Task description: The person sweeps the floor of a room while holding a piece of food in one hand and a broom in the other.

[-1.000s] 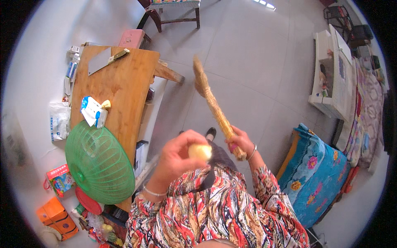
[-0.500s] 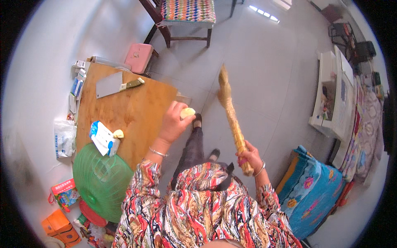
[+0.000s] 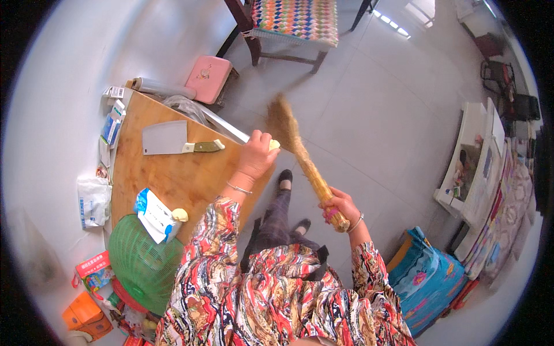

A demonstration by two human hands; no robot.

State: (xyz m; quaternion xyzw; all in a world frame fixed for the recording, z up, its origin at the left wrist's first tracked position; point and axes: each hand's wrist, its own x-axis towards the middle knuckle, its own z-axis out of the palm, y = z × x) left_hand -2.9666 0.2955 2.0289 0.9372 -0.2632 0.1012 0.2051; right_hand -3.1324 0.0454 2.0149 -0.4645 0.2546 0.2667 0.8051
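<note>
My left hand (image 3: 258, 154) is closed around a pale yellow piece of food (image 3: 274, 145), held over the far right corner of the wooden table; its kind is unclear. My right hand (image 3: 341, 209) grips the bound handle of a short straw broom (image 3: 309, 168). The broom slants up and to the left, its bristle head blurred above the floor. A cleaver (image 3: 165, 138) with a wooden handle lies flat on the table (image 3: 199, 179). Nearer me, a similar pale yellow piece (image 3: 180, 215) rests against a blue and white tissue pack (image 3: 154, 218).
A green mesh food cover (image 3: 138, 265) overlaps the table's near edge. Ahead stand a pink stool (image 3: 208, 79) and a chair with a woven seat (image 3: 294, 22). A white cabinet (image 3: 468, 155) and a blue flowered cushion (image 3: 430, 277) are on the right.
The broom's head has swung left toward my left hand. My left hand has turned, leaving less of the pale piece showing. The whole view has shifted, with the table appearing further right.
</note>
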